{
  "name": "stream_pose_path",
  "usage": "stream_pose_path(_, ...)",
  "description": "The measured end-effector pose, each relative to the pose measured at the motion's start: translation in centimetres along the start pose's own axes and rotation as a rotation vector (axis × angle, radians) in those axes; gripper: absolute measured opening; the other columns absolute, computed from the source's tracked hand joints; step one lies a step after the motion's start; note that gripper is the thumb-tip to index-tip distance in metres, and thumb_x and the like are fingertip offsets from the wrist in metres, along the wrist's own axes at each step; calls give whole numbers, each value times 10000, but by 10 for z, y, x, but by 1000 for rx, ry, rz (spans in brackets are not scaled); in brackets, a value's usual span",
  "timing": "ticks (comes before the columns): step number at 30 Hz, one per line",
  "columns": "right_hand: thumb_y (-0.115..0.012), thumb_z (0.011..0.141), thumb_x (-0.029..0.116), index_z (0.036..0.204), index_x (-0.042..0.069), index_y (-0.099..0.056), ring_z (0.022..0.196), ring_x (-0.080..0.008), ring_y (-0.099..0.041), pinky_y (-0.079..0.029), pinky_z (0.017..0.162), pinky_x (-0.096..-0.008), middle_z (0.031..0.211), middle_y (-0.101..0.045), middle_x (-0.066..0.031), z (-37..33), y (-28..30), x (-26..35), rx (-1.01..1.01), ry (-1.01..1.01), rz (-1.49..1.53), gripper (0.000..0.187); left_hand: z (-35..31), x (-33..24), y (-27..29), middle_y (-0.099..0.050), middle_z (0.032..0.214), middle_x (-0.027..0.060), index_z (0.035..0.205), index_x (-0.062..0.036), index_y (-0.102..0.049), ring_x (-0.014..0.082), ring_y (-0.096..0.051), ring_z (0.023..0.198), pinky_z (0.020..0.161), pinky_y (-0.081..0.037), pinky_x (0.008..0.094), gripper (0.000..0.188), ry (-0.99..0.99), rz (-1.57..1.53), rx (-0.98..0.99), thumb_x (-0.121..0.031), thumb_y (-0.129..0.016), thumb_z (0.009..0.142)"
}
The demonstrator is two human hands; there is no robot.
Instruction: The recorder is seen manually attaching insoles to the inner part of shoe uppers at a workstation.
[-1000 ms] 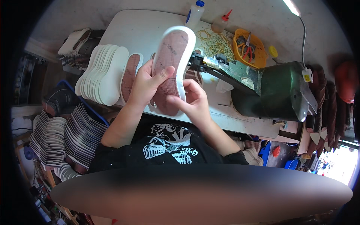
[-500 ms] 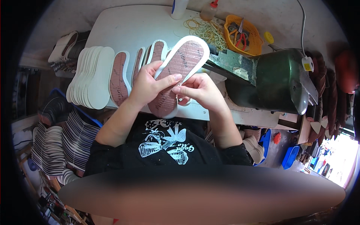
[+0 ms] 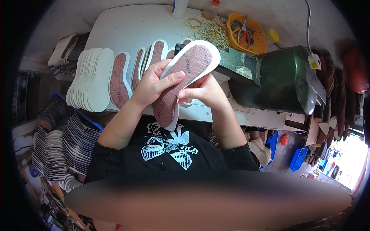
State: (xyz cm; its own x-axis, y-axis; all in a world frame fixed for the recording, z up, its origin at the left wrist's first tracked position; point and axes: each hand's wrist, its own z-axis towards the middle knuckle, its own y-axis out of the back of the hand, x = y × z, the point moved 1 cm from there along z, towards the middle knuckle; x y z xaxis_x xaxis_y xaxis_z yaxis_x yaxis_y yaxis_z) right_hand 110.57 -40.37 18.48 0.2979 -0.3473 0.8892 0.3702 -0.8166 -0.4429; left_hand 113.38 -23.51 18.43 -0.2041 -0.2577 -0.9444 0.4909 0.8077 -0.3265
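A shoe insole (image 3: 197,59), reddish brown with a white rim, is held tilted above the near edge of the table. My left hand (image 3: 156,84) wraps its left side, with the thumb pressed on the brown face. On the opposite edge, my right hand (image 3: 204,90) pinches with the thumb in front; its other fingers are mostly hidden behind the insole. More brown insoles with white rims (image 3: 120,79) lie on the table to the left. Beside them leans a row of white sole-shaped pieces (image 3: 92,81).
A green machine (image 3: 283,77) stands at the right. Behind it are a yellow basket (image 3: 262,44) with scissors, tangled yellowish bands (image 3: 210,32) and a red-capped bottle (image 3: 211,10). Stacked soles (image 3: 50,154) fill the lower left. A blue tray (image 3: 298,159) is on the floor.
The insole has tipped, its upper end moving slightly right and down, and a white strip now shows along its lower right edge. Both hands still grip it.
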Motion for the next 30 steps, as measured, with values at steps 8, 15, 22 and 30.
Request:
stream_pose_path(8, -736, 690, -60, 946, -42, -605, 667, -199, -665, -574, 592, -303, 790, -664, -121, 7, 8, -17, 115, 213, 88, 288, -2, 1, -7, -633, 949, 71, 1103, 23, -546, 89, -591, 841, 767, -466, 230, 305, 156, -263, 78, -170, -596, 872)
stream_pose_path(15, -662, 821, 83, 926, -34, -625, 662, -106, -624, -531, 567, -236, 764, -651, -67, -1, -8, 4, -8, -73, -113, 162, -7, -12, 1, -677, 831, 83, 999, 24, -606, 88, -620, 741, 673, -482, 236, 366, -144, 532, -171, -243, -723, 778)
stream_pose_path(22, -754, 742, 142, 812, -4, -647, 586, -56, -583, -406, 468, -172, 719, -649, -44, 4, 3, 9, 79, -152, -208, 194, 2, -10, -3, -643, 964, 80, 1083, 33, -554, 115, -610, 856, 779, -492, 271, 466, 11, 42, -91, -184, -767, 730)
stream_pose_path(30, -706, 782, 126, 764, -21, -655, 528, -60, -497, -391, 498, -220, 627, -602, 6, -4, 6, -8, 43, -34, -341, 157, -5, -6, -10, -659, 903, 95, 965, 21, -587, 129, -629, 817, 730, -499, 271, 360, -313, 617, -246, -182, -760, 723)
